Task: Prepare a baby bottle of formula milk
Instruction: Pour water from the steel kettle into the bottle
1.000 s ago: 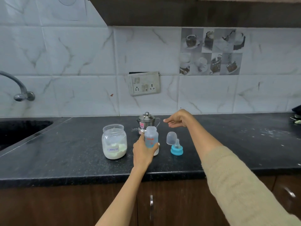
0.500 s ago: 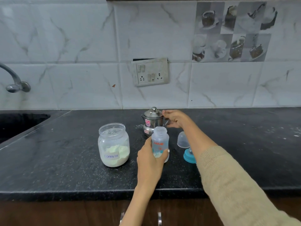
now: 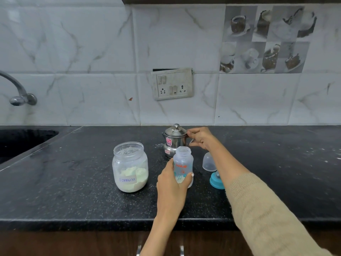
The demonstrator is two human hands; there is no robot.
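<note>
Black speckled stone bench (image 3: 73, 182); white grey-veined marble wall tiles (image 3: 92, 52); clear plastic jar of pale cream powder (image 3: 130, 167); translucent baby bottle with red and blue print (image 3: 183, 165); shiny steel pot with pink sticker (image 3: 173, 140); blue teat ring (image 3: 216, 181); beige knitted sleeve (image 3: 267, 218).

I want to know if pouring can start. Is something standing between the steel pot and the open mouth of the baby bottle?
Nothing visible does. The steel pot stands just behind the baby bottle, whose mouth is uncovered. The clear cap and blue teat ring lie to the right, out of the way. The right hand is at the pot's handle; the left hand holds the bottle.
</note>
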